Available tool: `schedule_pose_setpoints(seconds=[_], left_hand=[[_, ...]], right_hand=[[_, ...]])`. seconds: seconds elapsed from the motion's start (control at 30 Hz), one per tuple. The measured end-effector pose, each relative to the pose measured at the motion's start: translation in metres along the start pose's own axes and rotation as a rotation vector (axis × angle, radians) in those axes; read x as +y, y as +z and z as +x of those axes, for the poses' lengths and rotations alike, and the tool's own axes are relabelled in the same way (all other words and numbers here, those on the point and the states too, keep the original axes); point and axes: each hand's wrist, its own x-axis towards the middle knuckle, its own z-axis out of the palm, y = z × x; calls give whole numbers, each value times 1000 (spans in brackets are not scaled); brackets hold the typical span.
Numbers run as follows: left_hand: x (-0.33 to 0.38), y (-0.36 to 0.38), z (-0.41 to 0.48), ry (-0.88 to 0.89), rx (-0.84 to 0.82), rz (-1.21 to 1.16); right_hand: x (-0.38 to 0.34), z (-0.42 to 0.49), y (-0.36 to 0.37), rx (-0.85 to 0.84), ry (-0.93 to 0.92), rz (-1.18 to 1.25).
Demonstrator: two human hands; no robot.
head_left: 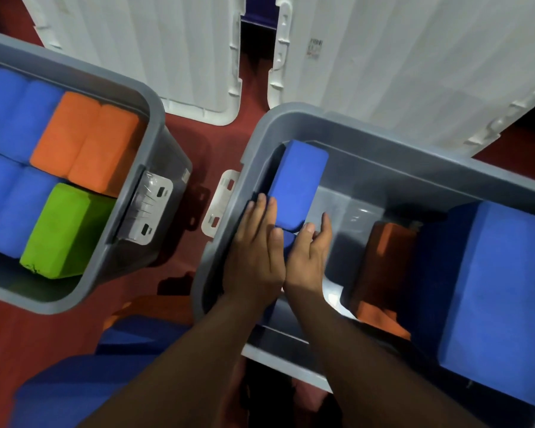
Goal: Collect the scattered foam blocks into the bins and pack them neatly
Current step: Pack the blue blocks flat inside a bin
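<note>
Both my hands reach into the right grey bin at its left wall. A blue foam block stands tilted against that wall. My left hand lies on the block's near left side with straight fingers. My right hand curls its fingers round the block's near right corner. Part of another blue block shows between my hands. Deeper in the bin lie an orange block and a large blue block. The left grey bin is packed with blue, orange and green blocks.
Two white lids lean behind the bins on the red floor. Loose blue blocks and an orange one lie on the floor near my left arm. White latches stick out between the bins.
</note>
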Motion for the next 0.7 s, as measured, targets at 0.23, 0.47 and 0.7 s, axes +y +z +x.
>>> schedule_pose_setpoints(seconds=[0.23, 0.47, 0.7], left_hand=[[-13, 15, 5, -3, -29, 79], [-2, 10, 1, -268, -86, -75], [26, -8, -17, -232, -87, -97]], right_hand=[[16, 8, 2, -38, -102, -67], [15, 4, 0, -73, 139, -21], [30, -12, -2, -120, 421, 119]])
